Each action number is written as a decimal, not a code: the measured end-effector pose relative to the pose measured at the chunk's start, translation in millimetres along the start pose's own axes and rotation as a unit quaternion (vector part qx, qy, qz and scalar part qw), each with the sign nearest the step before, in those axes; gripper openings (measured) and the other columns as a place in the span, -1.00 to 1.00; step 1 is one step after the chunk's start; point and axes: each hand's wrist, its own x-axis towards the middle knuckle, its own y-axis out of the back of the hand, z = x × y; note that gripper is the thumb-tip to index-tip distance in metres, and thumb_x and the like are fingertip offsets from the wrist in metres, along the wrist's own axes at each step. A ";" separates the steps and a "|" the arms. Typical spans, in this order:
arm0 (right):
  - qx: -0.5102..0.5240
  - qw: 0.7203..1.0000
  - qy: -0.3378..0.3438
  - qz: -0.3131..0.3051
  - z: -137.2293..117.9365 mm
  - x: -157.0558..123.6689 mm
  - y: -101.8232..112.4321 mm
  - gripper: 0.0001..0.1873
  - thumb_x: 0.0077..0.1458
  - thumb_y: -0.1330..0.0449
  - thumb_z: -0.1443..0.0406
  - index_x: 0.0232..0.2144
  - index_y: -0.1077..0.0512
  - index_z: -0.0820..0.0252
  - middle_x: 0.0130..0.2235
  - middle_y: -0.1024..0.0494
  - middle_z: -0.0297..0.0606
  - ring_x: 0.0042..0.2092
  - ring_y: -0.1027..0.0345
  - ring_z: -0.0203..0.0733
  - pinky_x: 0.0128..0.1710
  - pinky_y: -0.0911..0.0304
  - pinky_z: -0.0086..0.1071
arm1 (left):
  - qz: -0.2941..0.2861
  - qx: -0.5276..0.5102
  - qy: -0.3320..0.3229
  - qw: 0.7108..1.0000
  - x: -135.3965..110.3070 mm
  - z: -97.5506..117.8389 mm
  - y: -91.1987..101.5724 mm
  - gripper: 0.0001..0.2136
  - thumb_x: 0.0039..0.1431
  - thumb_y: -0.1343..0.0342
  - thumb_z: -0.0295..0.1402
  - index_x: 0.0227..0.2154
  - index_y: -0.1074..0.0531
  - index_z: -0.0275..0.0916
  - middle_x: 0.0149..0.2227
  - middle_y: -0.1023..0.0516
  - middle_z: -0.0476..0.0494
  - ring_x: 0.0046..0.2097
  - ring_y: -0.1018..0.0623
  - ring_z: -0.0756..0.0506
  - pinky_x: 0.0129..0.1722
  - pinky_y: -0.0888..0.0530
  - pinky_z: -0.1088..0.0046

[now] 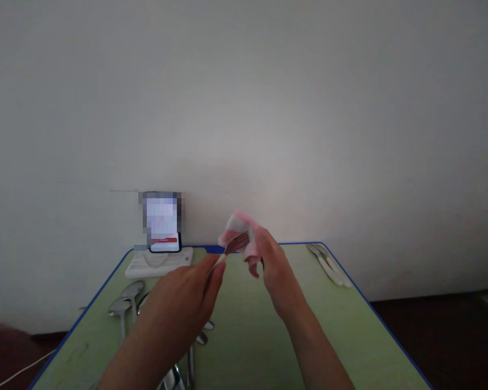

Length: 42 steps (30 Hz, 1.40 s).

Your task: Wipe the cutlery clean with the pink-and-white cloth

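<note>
My left hand (187, 295) is closed around the light handle of a fork (231, 245), whose tines point up and to the right. In my right hand (271, 265) is a pink and white cloth (239, 223), pinched between the fingers. The fork's tines lie against the cloth, both held above the table. Part of the fork's handle is hidden inside my left hand. Below and behind my left forearm, several spoons (133, 290) and other metal cutlery (173, 379) lie on the table, partly covered by the arm.
The green table (244, 336) has a blue edge and stands against a pale wall (244, 108). A lit phone (165, 244) leans upright on a white stand (138, 265) at the back left. Forks with white handles (329, 270) lie at the back right.
</note>
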 end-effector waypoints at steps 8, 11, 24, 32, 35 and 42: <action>-0.037 0.999 -0.017 0.000 3.7 4.5 13.0 -0.55 0.11 0.02 0.24 0.07 -0.28 0.10 -0.17 -0.56 -0.25 -0.31 -0.39 -0.20 -0.47 -0.23 -0.40 | 0.008 -0.023 -0.005 1.000 0.2 -4.1 -2.1 -0.66 0.28 0.33 -0.23 -0.24 -0.36 -0.17 -0.34 -0.57 -0.17 -0.17 -0.53 -0.19 -0.15 -0.30 0.30; -0.112 0.990 0.049 0.074 3.7 4.0 14.6 -0.57 0.15 0.04 0.23 0.08 -0.27 0.05 0.04 -0.44 -0.26 -0.01 -0.32 -0.14 -0.09 -0.25 -0.24 | 0.000 -0.041 -0.007 0.999 1.7 -3.0 -4.1 -0.65 0.28 0.33 -0.23 -0.29 -0.37 -0.18 -0.37 -0.56 -0.17 -0.22 -0.53 -0.18 -0.20 -0.30 0.33; -0.425 0.874 0.178 -0.152 -6.2 -6.8 24.7 -0.71 0.13 -0.07 0.22 -0.10 -0.44 0.04 -0.15 -0.52 -0.21 -0.07 -0.31 -0.12 0.00 -0.16 -0.16 | 0.047 0.071 -0.007 0.996 2.6 -1.5 0.4 -0.65 0.25 0.23 -0.22 -0.45 -0.43 -0.19 -0.45 -0.57 -0.13 -0.38 -0.53 -0.14 -0.40 -0.21 0.41; -0.449 0.857 0.006 -0.253 -16.0 -7.6 45.0 -0.87 -0.02 -0.21 0.25 -0.37 -0.50 0.16 -0.50 -0.49 -0.38 -0.50 -0.27 -0.32 -0.55 -0.04 -0.49 | 0.103 0.100 -0.091 0.985 3.3 -5.3 -9.4 -0.62 0.22 0.16 -0.16 -0.54 -0.47 -0.16 -0.59 -0.54 -0.04 -0.52 -0.50 -0.05 -0.47 -0.19 0.45; -0.465 0.850 0.014 -0.250 -19.5 -6.4 45.7 -0.84 0.01 -0.19 0.21 -0.46 -0.49 0.17 -0.59 -0.42 -0.41 -0.55 -0.20 -0.35 -0.58 0.04 -0.49 | 0.105 0.066 -0.097 0.988 2.8 -5.0 -7.5 -0.63 0.22 0.15 -0.15 -0.50 -0.49 -0.15 -0.56 -0.56 -0.02 -0.50 -0.51 -0.04 -0.44 -0.24 0.48; -0.433 0.887 0.076 -0.144 -18.9 -2.9 35.4 -0.73 0.15 -0.04 0.14 -0.25 -0.47 0.11 -0.37 -0.53 -0.33 -0.37 -0.32 -0.30 -0.37 -0.07 -0.47 | 0.104 -0.004 -0.106 0.989 1.6 -8.7 -2.5 -0.71 0.20 0.11 -0.13 -0.35 -0.47 -0.11 -0.48 -0.60 0.01 -0.43 -0.55 -0.06 -0.36 -0.33 0.49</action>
